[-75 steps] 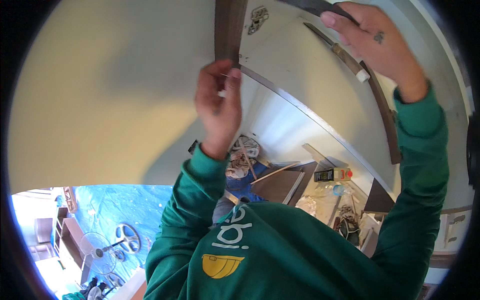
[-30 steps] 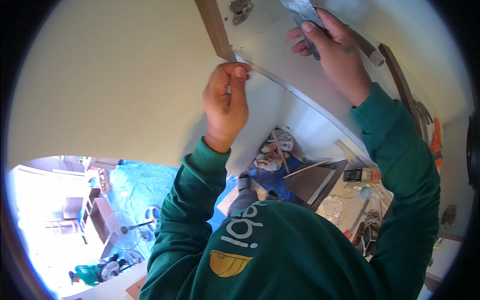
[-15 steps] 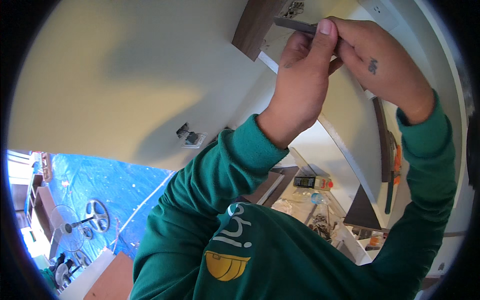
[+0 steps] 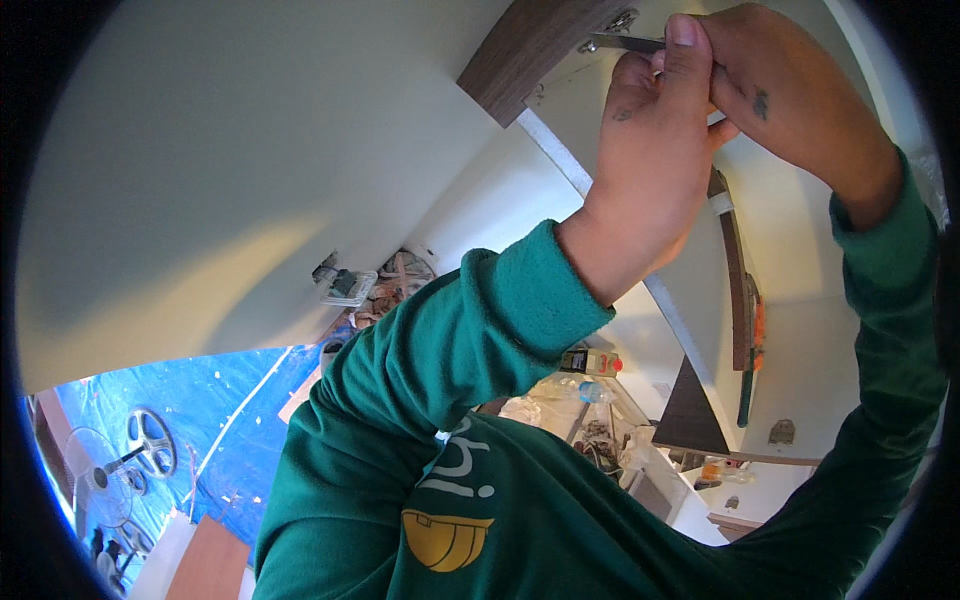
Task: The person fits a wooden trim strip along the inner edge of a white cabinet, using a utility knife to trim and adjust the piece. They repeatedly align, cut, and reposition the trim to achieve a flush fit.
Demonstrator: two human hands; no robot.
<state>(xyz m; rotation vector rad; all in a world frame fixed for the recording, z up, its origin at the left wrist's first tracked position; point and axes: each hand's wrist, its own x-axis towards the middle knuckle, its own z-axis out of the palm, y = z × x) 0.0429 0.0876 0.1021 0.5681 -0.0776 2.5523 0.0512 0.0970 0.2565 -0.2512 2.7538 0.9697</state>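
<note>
My left hand (image 4: 655, 150) and my right hand (image 4: 785, 90) are pressed together at the upper right, both closed on a flat, dark metal blade (image 4: 625, 42). Its tip reaches left toward a metal hinge fitting (image 4: 622, 22) beside a dark wood-grain strip (image 4: 510, 55) on the pale cabinet. My left thumb lies over the blade, and most of the fingers are hidden behind the hands. A pale edge (image 4: 555, 145) runs diagonally below my left hand.
A recessed box (image 4: 345, 283) sits in the pale panel. Below are a blue sheet (image 4: 230, 400), a fan (image 4: 97, 478), wooden boards (image 4: 205, 565) and a cluttered counter with bottles (image 4: 590, 360). Long tools (image 4: 745, 390) rest inside the cabinet at the right.
My left hand has left the wood strip's lower end and joined my right hand on the blade. The blade has turned nearly sideways, and lately both hands have shifted rightward and slightly up.
</note>
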